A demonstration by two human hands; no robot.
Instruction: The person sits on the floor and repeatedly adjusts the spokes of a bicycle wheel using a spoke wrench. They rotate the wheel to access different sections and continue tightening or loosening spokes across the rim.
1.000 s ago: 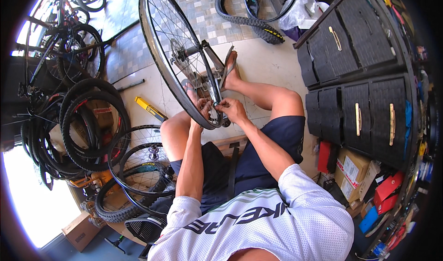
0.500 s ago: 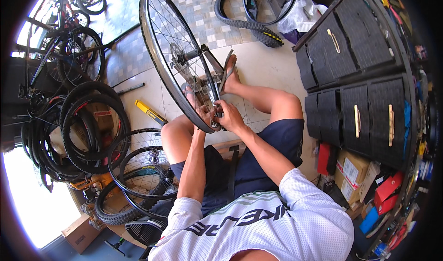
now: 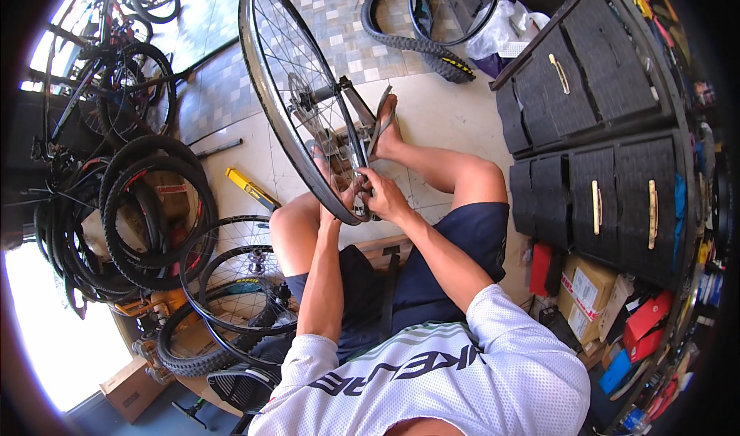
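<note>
A bare bicycle wheel point(image 3: 272, 112) with thin spokes stands tilted between my legs, held at its hub in a metal wheel stand point(image 3: 359, 103). At the wheel's near end, my left hand point(image 3: 349, 195) is closed at the rim, its fingers partly hidden by the rim. Close beside it, my right hand point(image 3: 385, 195) pinches at the right side of the same rim section. Some small dark thing shows between the right fingers, too small to name. The fingertips of both hands nearly meet around the spokes.
Loose tyres point(image 3: 158, 212) and more wheels point(image 3: 239, 270) lean at my left, near a yellow tool or case point(image 3: 252, 187). Bicycles point(image 3: 116, 74) stand beyond. A knobbly tyre point(image 3: 416, 43) lies ahead. Black drawers point(image 3: 609, 197) and cardboard boxes point(image 3: 587, 293) line the right.
The wheel's far end sits slightly further right in the picture, partly from a small shift of the view. Both hands stay at the near rim, the left slightly further right.
</note>
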